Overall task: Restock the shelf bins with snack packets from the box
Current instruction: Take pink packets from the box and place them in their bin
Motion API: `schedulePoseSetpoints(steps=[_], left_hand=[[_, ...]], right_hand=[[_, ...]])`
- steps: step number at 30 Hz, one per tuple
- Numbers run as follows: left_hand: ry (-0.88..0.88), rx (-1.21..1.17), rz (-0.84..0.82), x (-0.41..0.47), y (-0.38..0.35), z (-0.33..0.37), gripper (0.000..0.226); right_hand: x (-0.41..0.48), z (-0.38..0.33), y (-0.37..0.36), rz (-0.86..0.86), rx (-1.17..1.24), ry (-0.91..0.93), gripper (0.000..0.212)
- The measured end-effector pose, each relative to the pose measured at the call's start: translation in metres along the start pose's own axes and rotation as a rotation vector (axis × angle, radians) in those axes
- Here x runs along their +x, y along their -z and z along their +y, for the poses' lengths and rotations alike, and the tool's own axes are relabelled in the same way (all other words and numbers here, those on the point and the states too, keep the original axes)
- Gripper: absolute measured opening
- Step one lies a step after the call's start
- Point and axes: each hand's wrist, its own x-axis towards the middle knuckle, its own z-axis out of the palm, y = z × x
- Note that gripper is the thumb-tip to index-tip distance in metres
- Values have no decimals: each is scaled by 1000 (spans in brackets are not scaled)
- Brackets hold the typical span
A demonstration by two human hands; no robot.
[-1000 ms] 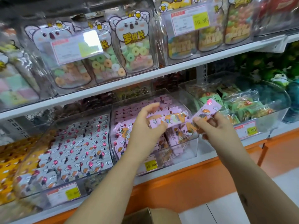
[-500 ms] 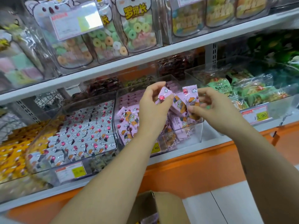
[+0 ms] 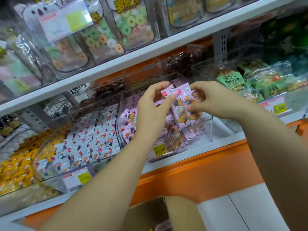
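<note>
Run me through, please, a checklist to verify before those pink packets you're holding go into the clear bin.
1. Grip of the left hand on the pink packets: ok, it pinches them.
2. Grip of the right hand: ok, it holds them too.
3. Packets are over the clear bin of matching stock: ok.
4. Free space under the hands: cannot tell, hidden.
5. Stock left in the cardboard box: cannot tell, mostly out of frame.

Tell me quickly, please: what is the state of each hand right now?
left hand: closed, pinching the pink snack packets.
right hand: closed, pinching the same packets.
</note>
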Motion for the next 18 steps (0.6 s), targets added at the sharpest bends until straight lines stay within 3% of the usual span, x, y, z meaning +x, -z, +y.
schedulePoseSetpoints(steps=[2, 7, 10, 14, 18], left_hand=[[0, 19, -23, 2, 0, -1, 29], [-17, 58, -89, 5, -9, 1, 28], [-50, 57, -107, 6, -11, 4, 27], [-68, 77, -167, 9, -15, 9, 28], [-24, 72, -163, 18, -10, 9, 15]], right_hand=[[1, 2, 2, -50, -39, -12, 47], [3, 2, 16, -68, -117, 75, 29], [-1, 2, 20, -94, -28, 95, 32], [-3, 6, 20, -34, 16, 133, 30], [1, 13, 22, 24, 32, 118, 29]])
